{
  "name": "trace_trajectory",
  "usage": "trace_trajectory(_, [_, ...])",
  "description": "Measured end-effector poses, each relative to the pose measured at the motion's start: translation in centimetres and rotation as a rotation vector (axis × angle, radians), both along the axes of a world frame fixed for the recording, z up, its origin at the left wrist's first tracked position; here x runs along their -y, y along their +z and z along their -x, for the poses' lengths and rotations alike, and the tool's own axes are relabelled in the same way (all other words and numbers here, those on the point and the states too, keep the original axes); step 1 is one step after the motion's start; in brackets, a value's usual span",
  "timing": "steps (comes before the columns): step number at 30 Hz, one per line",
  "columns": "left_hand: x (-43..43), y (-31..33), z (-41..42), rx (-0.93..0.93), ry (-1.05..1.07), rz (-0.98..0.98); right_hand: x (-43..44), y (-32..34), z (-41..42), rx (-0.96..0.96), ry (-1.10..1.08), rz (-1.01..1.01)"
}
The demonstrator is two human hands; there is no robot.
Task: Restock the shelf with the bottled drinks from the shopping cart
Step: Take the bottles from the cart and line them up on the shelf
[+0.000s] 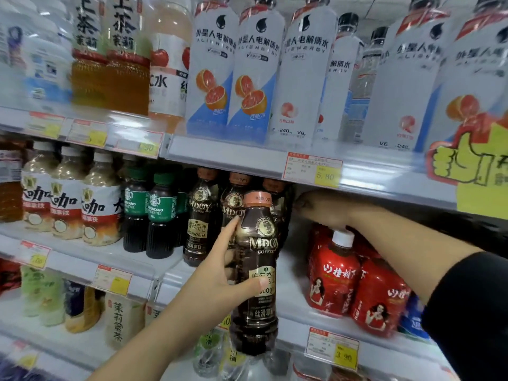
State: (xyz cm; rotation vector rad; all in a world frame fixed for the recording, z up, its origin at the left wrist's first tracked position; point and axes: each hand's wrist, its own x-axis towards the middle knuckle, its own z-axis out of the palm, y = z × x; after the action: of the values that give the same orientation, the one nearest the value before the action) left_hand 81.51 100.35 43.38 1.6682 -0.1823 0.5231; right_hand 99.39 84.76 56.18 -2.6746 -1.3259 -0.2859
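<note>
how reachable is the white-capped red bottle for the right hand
Probably yes: the right hand hovers just above the white cap of the red bottle, nothing visible between them. The left hand holds its coffee bottle off to the side.

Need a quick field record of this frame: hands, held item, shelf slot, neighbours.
left hand: grips coffee bottle, upright, in front of the shelf
right hand: reaches into the shelf gap above the red bottles; grip unclear
coffee row: matching bottles standing on the shelf, behind the held one
left of row: green-label bottles
right of row: red bottles
status: held bottle not yet on the shelf
</note>
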Motion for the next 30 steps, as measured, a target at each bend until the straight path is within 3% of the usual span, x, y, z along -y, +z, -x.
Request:
trace_trajectory(3, [-0.4,0.7,0.7,-0.07,-0.081,-0.058,1.0,-0.2,4.1,0.119,-0.089,0.058])
trace_trajectory(6, [-0.7,1.3,1.3,-0.091,-0.138,-0.14,2.0,-1.0,8.6,0.184,-0.042,-0.15])
trace_trajectory(8, [-0.8,1.8,1.6,-0.088,-0.168,-0.183,2.5,-1.5,11.6,0.075,-0.013,-0.387])
trace_trajectory(10, [-0.7,2.2,1.9,-0.073,-0.194,-0.224,2.6,-2.1,14.2,-0.151,-0.013,-0.564])
trace_trajectory(12, [-0.3,2.6,2.1,-0.044,-0.223,-0.27,2.6,-2.7,15.8,-0.388,-0.035,-0.643])
trace_trajectory(14, [0.2,2.9,2.3,-0.005,-0.265,-0.295,2.4,-3.1,17.0,-0.431,-0.077,-0.646])
trace_trajectory(18, [1.1,3.6,2.6,0.065,-0.263,-0.364,2.7,-2.7,18.9,-0.298,-0.08,-0.767])
trace_trajectory(24, [-1.2,3.6,1.7,0.147,0.028,-0.623,2.2,-3.5,18.9,0.104,-0.186,-0.832])
trace_trajectory(30, [-3.9,1.2,-0.2,0.046,0.144,-0.898,1.1,-4.9,16.0,0.161,-0.241,-0.833])
